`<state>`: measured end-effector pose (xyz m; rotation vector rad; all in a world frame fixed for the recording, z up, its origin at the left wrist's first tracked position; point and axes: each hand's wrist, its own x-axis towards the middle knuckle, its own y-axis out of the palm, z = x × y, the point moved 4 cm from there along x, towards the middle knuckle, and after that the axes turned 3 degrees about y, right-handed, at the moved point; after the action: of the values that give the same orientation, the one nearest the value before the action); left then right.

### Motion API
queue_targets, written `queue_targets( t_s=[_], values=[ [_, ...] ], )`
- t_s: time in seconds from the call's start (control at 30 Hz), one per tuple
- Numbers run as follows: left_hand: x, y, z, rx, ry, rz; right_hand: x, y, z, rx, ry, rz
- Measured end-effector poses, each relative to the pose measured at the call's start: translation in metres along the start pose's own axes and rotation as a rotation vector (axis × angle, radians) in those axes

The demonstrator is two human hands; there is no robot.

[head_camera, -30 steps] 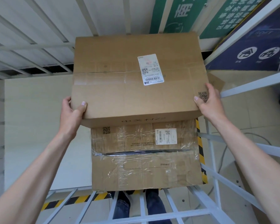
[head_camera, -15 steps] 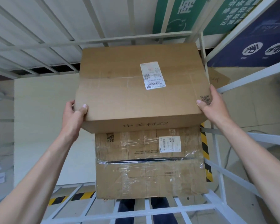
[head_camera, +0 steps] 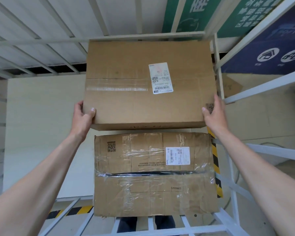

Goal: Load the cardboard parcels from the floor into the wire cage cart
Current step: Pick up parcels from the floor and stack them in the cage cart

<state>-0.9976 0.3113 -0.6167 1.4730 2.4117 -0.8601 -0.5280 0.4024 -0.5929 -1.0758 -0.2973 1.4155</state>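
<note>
A large plain cardboard parcel (head_camera: 126, 103) with a white shipping label sits in the far right corner of the white wire cage cart (head_camera: 143, 37). My left hand (head_camera: 83, 119) grips its near left corner, thumb on top. At its near right corner my right hand (head_camera: 213, 114) holds on the same way. Just in front of it, nearer to me, a second parcel (head_camera: 152, 188) wrapped in clear tape, with a black seam and its own label, lies on the cart floor (head_camera: 41, 133). A narrow gap separates the two parcels.
Pale board lines the cart floor, bare to the left of both parcels. White cage bars run along the back, the right side (head_camera: 262, 86) and the near edge (head_camera: 160, 229). Yellow-black hazard tape marks the ground. Green and blue signboards (head_camera: 266, 40) stand behind.
The held parcel has moved away from me toward the back of the cage, uncovering the top of the taped parcel. Both hands went with it, keeping their grip.
</note>
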Motion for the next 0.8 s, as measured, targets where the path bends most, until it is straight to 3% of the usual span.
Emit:
queue_targets(
  t_s=[0.37, 0.6, 0.8],
  values=[
    [0.012, 0.02, 0.024, 0.051, 0.002, 0.006, 0.012, 0.038, -0.021, -0.288, 0.025, 0.154],
    [0.003, 0.033, 0.016, 0.054, 0.015, -0.014, 0.02, 0.041, 0.006, -0.638, -0.162, 0.124],
    [0.004, 0.034, 0.011, 0.061, 0.026, 0.054, 0.031, 0.043, 0.004, -0.591, -0.172, 0.16]
  ],
)
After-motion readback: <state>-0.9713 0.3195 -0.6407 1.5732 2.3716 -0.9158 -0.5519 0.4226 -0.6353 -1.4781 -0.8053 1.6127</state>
